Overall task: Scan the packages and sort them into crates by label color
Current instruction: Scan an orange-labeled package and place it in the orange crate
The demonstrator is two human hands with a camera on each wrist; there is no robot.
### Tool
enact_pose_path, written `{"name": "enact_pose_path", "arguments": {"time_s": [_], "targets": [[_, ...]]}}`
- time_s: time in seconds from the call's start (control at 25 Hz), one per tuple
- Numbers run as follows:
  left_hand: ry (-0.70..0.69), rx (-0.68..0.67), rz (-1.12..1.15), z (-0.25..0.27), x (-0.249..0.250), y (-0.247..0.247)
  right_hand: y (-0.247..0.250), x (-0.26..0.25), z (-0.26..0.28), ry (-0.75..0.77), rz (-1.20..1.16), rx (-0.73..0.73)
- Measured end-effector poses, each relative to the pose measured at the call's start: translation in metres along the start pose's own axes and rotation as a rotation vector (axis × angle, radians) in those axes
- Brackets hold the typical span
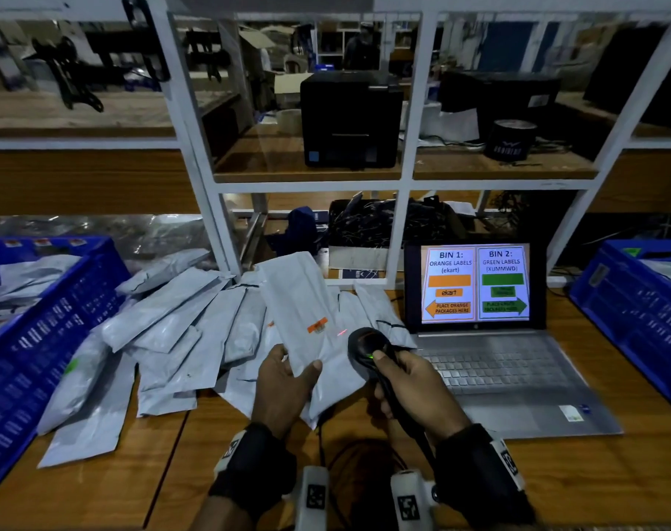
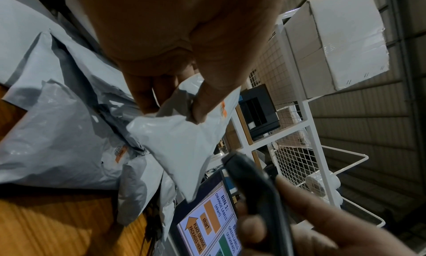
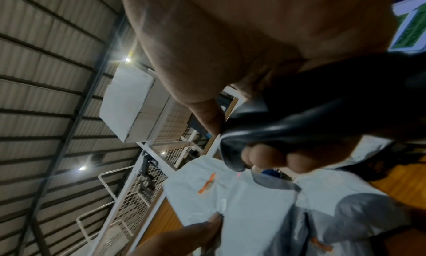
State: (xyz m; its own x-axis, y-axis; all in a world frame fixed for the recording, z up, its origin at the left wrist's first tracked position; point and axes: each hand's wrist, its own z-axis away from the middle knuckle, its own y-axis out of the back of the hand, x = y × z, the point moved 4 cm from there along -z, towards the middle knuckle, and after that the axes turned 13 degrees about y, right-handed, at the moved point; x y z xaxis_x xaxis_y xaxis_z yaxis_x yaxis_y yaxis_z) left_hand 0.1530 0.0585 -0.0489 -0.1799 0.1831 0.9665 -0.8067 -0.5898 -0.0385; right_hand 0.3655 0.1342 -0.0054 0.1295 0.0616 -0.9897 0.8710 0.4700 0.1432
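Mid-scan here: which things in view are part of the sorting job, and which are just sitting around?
Job: package in left hand; scanner in right hand; package pile; left crate; right crate; laptop.
Lying about: printer; tape roll; cable box.

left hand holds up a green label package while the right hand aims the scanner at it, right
Not quite: the label is orange, not green, as the head view shows. The left hand does hold the package, and the right hand aims the scanner at it.

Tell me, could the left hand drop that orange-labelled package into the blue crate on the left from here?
Probably yes. The left hand holds the package, and only loose packages lie low between it and the blue crate, whose top is open.
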Motion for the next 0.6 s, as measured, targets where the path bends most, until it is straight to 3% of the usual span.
{"name": "enact_pose_path", "arguments": {"time_s": [0.16,0.32,0.6], "targets": [[-0.029,0.026,0.031,-0.002,0.0,0.002,0.021,0.045,-0.009,-0.057,0.2,0.02],[-0.041,0.023,0.06,0.004,0.006,0.002,0.024,0.088,-0.01,-0.141,0.427,-0.108],[0.015,0.024,0.026,0.006,0.003,0.007,0.022,0.108,0.005,-0.206,0.347,-0.141]]}}
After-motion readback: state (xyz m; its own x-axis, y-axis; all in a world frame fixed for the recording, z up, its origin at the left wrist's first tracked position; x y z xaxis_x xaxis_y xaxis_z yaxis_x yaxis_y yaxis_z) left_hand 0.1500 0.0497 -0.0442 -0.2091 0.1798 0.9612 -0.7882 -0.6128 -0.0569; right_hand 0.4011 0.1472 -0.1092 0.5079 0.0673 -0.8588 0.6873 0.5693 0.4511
